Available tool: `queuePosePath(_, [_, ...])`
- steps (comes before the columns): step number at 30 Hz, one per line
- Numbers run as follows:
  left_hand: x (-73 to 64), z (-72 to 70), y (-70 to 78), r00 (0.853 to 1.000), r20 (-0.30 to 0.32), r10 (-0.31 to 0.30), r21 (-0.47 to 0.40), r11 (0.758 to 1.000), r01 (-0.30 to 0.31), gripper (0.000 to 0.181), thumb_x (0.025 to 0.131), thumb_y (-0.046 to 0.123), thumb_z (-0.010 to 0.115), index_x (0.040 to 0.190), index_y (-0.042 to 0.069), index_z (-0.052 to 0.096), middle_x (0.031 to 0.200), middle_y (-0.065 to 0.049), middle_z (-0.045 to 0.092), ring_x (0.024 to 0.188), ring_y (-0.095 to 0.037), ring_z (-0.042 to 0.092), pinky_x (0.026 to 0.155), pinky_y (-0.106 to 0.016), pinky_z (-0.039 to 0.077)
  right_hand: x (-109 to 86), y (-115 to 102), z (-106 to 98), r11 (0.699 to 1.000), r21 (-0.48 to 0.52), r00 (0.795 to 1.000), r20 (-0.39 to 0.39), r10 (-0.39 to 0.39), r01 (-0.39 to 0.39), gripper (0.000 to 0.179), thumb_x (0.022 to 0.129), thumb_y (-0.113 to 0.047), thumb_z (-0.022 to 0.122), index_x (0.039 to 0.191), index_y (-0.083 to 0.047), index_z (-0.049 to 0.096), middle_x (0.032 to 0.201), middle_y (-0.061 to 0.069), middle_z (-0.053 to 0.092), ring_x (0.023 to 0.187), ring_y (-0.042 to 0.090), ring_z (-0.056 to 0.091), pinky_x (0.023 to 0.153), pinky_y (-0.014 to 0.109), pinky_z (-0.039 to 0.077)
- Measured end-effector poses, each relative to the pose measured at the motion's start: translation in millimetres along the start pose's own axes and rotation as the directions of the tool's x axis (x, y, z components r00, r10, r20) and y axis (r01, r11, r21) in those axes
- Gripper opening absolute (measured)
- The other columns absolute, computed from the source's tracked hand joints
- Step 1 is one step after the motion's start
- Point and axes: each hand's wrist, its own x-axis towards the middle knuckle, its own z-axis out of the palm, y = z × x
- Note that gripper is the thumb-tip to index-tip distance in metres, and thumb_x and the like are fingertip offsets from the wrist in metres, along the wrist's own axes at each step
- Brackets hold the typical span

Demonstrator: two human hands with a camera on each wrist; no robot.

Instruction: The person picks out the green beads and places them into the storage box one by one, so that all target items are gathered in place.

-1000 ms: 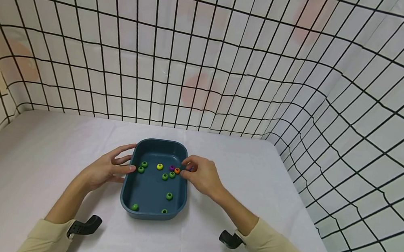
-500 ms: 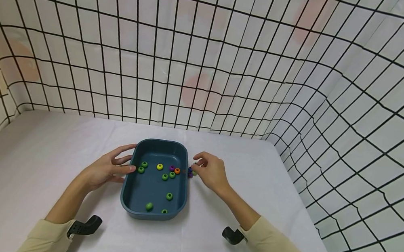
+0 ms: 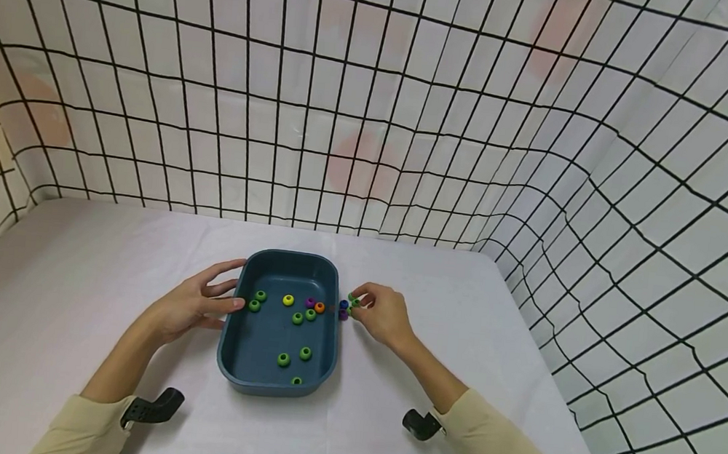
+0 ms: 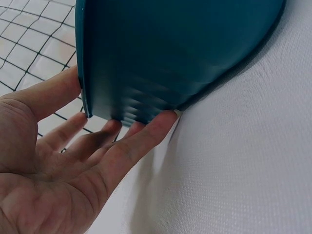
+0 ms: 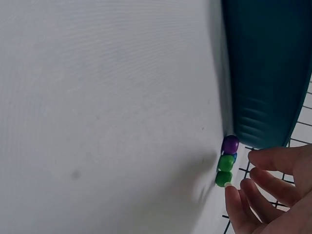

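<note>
One splayed left hand [image 3: 185, 306] against tray [image 3: 257, 339]

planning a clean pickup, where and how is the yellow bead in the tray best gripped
Probably pinch the yellow bead by opposite rounded sides, coming from above: its hole shows on top, no other bead touches it, and the walls of the dark blue tray could hinder a sideways approach.

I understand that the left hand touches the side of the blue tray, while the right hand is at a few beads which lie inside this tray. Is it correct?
Not quite: the beads at the right hand lie outside the blue tray, beside its wall, as the right wrist view shows. The left hand does touch the tray's side.
</note>
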Motion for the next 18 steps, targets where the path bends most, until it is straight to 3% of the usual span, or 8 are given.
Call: queuePosePath(18, [-1.1, 0.5, 2.2, 1.0, -0.006, -0.009, -0.008, 1.0, 0.009, 0.086, 0.095, 0.014, 0.07, 0.163, 0.024, 0.018, 0.167, -0.026, 0.013, 0.144, -0.053, 0.034, 0.098, -0.064, 0.049, -1.1, 5.1, 10.3, 0.999, -0.048, 0.999, 0.035, 0.011, -0.01, 0.017, 0.081, -0.004, 0.074, 0.097, -0.005, 0.076, 0.082, 0.009, 0.074, 0.075, 0.02, 0.065, 0.066, 0.032, 0.053])
